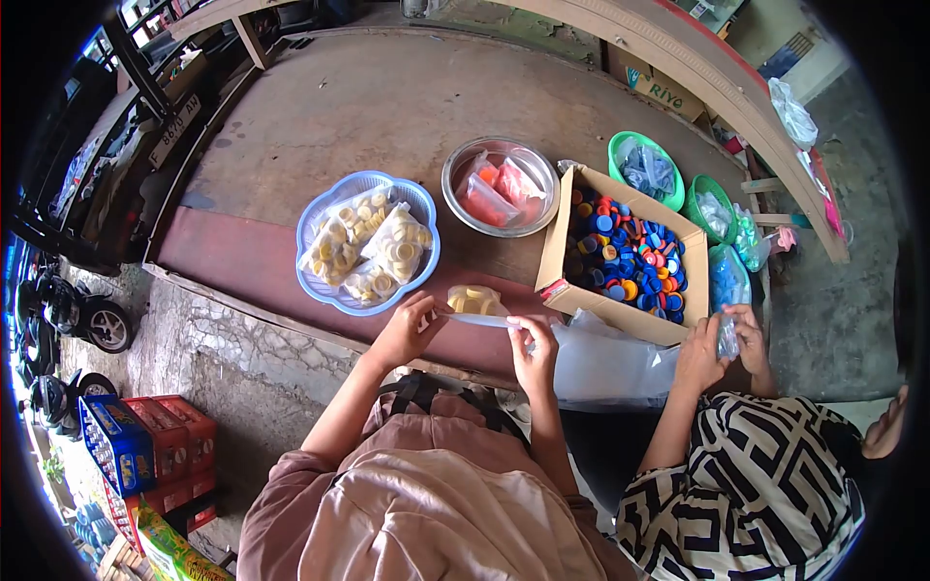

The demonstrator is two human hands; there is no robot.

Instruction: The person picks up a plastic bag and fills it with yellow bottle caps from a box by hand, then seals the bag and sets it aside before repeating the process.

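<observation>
Between my two hands a clear plastic bag [475, 298] holds several pale yellow caps. Its whitish top edge is drawn out flat from side to side. My left hand [409, 329] pinches the left end of that edge, and my right hand [534, 351] grips the right end with thumb and fingers. Just beyond my left hand stands a blue plastic basket [304, 254] with filled bags of similar yellow caps. To the right of my right hand lies a stack of clear plastic bags [608, 368].
A metal bowl [453, 198] holds bags of red items. A cardboard box [620, 312] is full of coloured bottle caps. Green baskets [617, 145] with plastic stand behind it. At right, another person's hands [699, 356] hold a clear plastic piece. Drink crates [179, 436] stand on the floor, left.
</observation>
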